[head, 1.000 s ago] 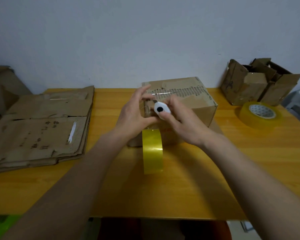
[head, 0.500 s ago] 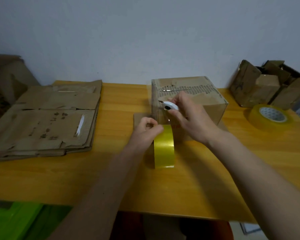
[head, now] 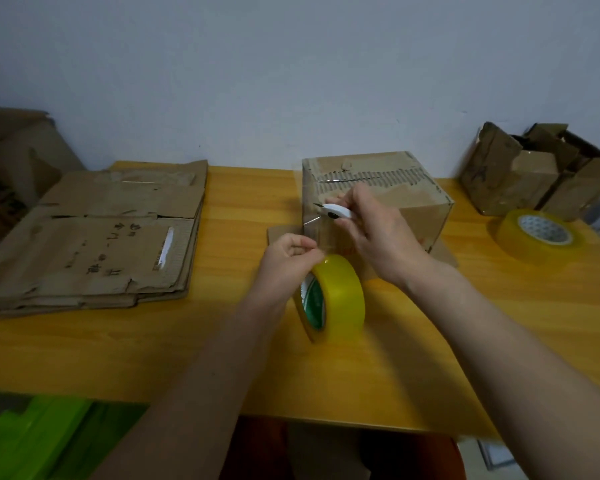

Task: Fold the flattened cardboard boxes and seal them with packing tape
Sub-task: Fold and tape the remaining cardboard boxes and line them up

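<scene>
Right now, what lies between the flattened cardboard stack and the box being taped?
Head view: only bare yellow tabletop separates the flattened cardboard stack from the box; both hands work nearer, at the box's front.

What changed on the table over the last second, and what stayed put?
The left hand dropped from the box top to the tape roll, pinching the stretched tape. The roll turned, showing its core. The right hand still holds the white cutter at the box. Flattened boxes and spare roll stayed.

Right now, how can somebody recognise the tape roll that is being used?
On the yellow table, find the folded box in the middle. The tape roll stands on edge before it, under the left hand. The other roll lies flat at far right.
</scene>
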Demonstrator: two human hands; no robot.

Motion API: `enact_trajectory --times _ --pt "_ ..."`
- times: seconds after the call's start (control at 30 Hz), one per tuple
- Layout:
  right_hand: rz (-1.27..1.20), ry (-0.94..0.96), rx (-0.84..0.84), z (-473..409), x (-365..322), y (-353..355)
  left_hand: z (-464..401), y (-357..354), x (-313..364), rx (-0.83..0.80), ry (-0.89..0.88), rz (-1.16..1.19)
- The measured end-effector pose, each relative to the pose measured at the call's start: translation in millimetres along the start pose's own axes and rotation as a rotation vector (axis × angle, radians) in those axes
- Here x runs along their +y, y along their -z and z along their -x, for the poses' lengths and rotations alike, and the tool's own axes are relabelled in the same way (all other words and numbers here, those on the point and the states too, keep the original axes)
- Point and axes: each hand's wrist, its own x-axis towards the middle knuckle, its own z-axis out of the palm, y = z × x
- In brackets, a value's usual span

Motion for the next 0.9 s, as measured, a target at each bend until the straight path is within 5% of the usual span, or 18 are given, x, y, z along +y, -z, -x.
enact_trajectory --times 0.17,0.33,0.9 --pt "-0.001 -0.004 -0.008 0 -3 6 2 -12 -4 0.058 -0.027 0.105" --pt "0.200 0.156 0.196 18 -5 9 2 -13 -4 0.044 -0.045 0.132" --pt "0.453 0.217 0.129 27 0 -5 0 -7 -2 -0.016 -0.024 0.159"
